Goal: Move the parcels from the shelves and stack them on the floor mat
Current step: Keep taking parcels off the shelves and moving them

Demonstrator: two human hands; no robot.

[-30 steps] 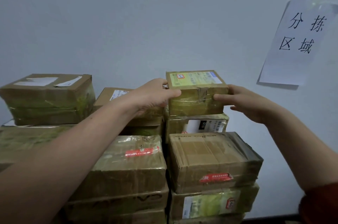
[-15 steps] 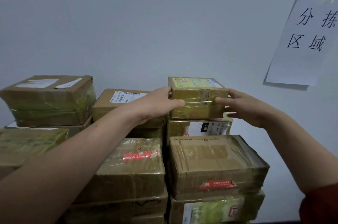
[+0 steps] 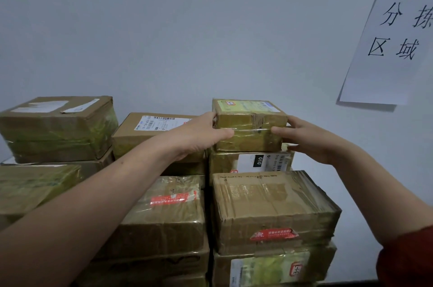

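Gripping the top parcel [image 3: 251, 122]; left hand [image 3: 199, 138] and right hand [image 3: 312, 140] fingers [image 3: 280, 131] curled round its ends

Both forearms extended forward. Left hand [image 3: 199, 136] and right hand [image 3: 311, 139] grip opposite ends of a small box [image 3: 250, 127], thumbs on its near face, fingers curled round the sides.

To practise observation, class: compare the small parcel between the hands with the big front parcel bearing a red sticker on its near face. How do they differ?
The small parcel tops its stack, gripped by the left hand and right hand; the big parcel sits lower, untouched. The small parcel's top carries a yellow-green label; the big parcel's top has none. Both are taped brown cardboard.
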